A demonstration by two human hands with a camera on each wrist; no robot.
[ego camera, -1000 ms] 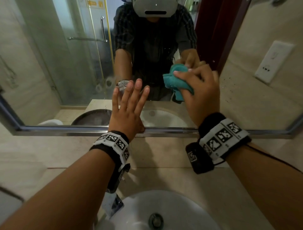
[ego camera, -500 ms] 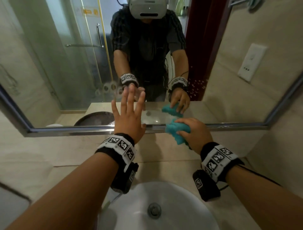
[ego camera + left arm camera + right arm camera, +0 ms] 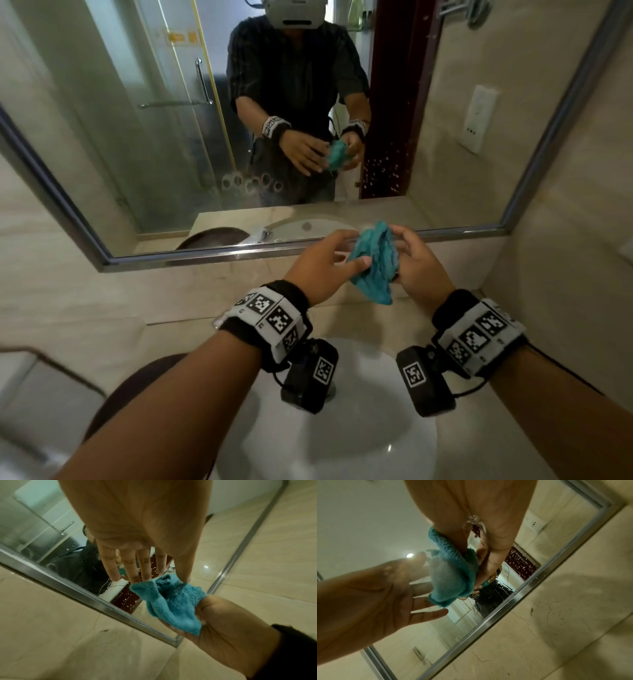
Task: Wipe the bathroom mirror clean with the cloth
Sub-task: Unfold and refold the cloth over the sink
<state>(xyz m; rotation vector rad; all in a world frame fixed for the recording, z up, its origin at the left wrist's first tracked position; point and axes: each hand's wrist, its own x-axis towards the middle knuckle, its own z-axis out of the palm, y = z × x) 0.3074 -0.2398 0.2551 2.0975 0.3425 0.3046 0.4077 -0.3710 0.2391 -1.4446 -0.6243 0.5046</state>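
Note:
The mirror (image 3: 164,144) fills the wall behind the sink and carries water droplets (image 3: 380,171) and ring smudges (image 3: 250,181). A crumpled teal cloth (image 3: 375,270) (image 3: 171,601) (image 3: 452,577) is held in the air in front of the mirror's lower frame, off the glass. My right hand (image 3: 423,274) (image 3: 231,628) (image 3: 481,513) grips it from the right. From the left, my left hand (image 3: 330,258) (image 3: 137,520) (image 3: 368,595) reaches with straight, spread fingers, and its thumb touches the cloth.
Below both wrists is a white sink basin (image 3: 342,431) set in a beige counter (image 3: 479,445). The steel mirror frame (image 3: 205,255) runs along the bottom and up the right side. A dark round object (image 3: 113,404) sits at the lower left.
Both hands have come down off the glass. The right hand drew the cloth back from the mirror to below its lower frame, and the left hand swung right to meet the cloth.

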